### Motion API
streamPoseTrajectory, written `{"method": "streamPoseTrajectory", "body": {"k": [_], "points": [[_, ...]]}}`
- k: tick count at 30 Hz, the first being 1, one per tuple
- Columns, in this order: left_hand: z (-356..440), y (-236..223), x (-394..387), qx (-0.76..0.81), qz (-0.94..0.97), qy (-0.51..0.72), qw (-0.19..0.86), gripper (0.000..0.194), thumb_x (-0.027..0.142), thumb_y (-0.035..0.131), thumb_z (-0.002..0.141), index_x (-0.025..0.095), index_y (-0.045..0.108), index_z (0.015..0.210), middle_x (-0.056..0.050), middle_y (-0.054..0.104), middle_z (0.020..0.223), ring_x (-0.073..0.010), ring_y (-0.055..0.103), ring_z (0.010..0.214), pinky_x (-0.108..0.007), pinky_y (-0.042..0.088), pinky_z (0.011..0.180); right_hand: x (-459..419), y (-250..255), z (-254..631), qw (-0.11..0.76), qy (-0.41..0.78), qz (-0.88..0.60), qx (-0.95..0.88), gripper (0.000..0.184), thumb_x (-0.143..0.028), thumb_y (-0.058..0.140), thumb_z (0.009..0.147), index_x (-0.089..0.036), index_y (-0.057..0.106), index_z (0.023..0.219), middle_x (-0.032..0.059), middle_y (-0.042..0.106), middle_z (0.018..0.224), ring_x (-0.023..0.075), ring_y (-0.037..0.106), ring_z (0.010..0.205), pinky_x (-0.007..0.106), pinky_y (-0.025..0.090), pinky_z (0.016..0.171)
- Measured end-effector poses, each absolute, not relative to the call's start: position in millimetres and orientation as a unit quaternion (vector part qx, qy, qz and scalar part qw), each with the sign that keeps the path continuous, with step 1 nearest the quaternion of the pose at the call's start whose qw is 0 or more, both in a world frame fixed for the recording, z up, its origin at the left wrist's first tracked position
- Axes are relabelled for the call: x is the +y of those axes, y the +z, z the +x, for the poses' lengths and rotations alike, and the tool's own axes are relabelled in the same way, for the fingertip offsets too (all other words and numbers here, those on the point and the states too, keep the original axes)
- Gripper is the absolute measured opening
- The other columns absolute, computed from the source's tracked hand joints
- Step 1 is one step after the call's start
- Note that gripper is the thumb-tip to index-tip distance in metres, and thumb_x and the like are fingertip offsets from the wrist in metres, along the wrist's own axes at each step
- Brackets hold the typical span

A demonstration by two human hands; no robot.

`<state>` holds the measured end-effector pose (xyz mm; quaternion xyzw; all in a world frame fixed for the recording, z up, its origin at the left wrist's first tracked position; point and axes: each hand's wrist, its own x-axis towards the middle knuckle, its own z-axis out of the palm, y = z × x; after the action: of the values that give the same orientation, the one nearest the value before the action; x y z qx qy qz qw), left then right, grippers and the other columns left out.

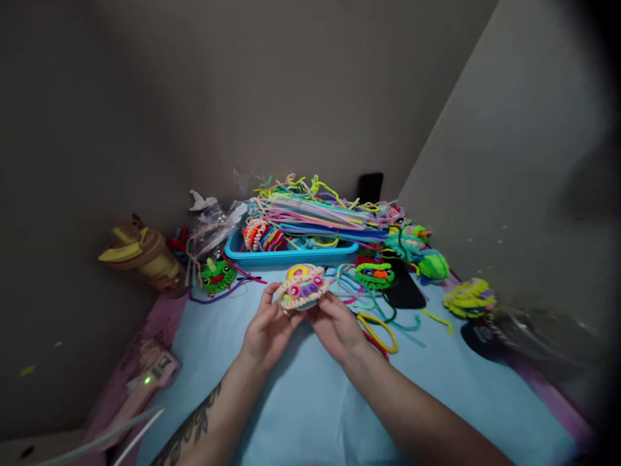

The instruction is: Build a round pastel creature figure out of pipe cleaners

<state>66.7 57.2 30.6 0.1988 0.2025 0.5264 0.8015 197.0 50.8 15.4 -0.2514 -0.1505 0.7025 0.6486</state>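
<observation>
Both my hands hold a round pipe-cleaner craft (301,285) above the light blue table cover (310,395). The craft is cream, pink, yellow and purple, with a rainbow arch on top. My left hand (268,329) grips its left edge with curled fingers. On its right edge my right hand (336,325) is closed the same way. Just past the craft stands a blue tray (291,255) piled with long coloured pipe cleaners (315,213).
Finished pieces lie around: a green frog-like one (217,274) at left, a green one with orange (374,274) at right, others by the right wall (469,296). Loose yellow and red loops (379,331) lie beside my right hand. A pink device with a green light (151,375) sits at left.
</observation>
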Motion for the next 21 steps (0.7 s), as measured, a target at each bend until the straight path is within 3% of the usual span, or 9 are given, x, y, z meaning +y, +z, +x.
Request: {"method": "streamPoseTrajectory", "body": {"k": [4, 8, 13, 17, 21], "points": [[64, 27, 64, 0.221, 0.159, 0.477, 0.835, 0.039, 0.044, 0.047, 0.090, 0.024, 0.049, 0.124, -0.010, 0.065, 0.115, -0.0240, 0.063, 0.104, -0.041, 0.047, 0.091, 48, 24, 204, 0.626, 0.717, -0.249, -0.178, 0.020, -0.020, 0.068, 0.064, -0.019, 0.068, 0.083, 0.0020, 0.070, 0.079, 0.0186, 0.062, 0.074, 0.030, 0.049, 0.068], [62, 23, 67, 0.236, 0.112, 0.376, 0.889, 0.054, 0.051, 0.034, 0.092, 0.008, 0.059, 0.111, -0.016, 0.071, 0.096, -0.0278, 0.065, 0.098, -0.043, 0.044, 0.095, 42, 30, 205, 0.552, 0.749, -0.282, -0.232, 0.013, -0.023, 0.071, 0.061, -0.016, 0.064, 0.068, -0.0004, 0.062, 0.059, 0.0120, 0.053, 0.053, 0.023, 0.041, 0.053], [59, 27, 68, 0.309, 0.111, 0.377, 0.866, 0.050, 0.054, 0.046, 0.087, 0.008, 0.064, 0.094, -0.014, 0.071, 0.084, -0.0284, 0.068, 0.086, -0.041, 0.050, 0.085, 38, 27, 204, 0.510, 0.738, -0.331, -0.292, 0.025, -0.032, 0.077, 0.063, -0.015, 0.058, 0.062, -0.0035, 0.056, 0.054, 0.0075, 0.045, 0.047, 0.019, 0.034, 0.049], [56, 31, 68, 0.382, 0.237, 0.485, 0.750, 0.042, 0.052, 0.060, 0.080, 0.015, 0.063, 0.101, -0.005, 0.070, 0.083, -0.0196, 0.066, 0.076, -0.029, 0.052, 0.072, 37, 28, 202, 0.511, 0.725, -0.331, -0.323, 0.028, -0.037, 0.077, 0.067, -0.015, 0.060, 0.067, -0.0024, 0.059, 0.060, 0.0084, 0.049, 0.052, 0.020, 0.038, 0.053], [57, 28, 64, 0.386, 0.303, 0.469, 0.734, 0.051, 0.059, 0.064, 0.073, 0.017, 0.063, 0.102, -0.004, 0.068, 0.085, -0.0180, 0.064, 0.076, -0.025, 0.050, 0.067, 33, 34, 199, 0.508, 0.737, -0.308, -0.323, 0.030, -0.040, 0.078, 0.066, -0.015, 0.062, 0.071, -0.0012, 0.061, 0.061, 0.0099, 0.053, 0.053, 0.021, 0.041, 0.054]]}}
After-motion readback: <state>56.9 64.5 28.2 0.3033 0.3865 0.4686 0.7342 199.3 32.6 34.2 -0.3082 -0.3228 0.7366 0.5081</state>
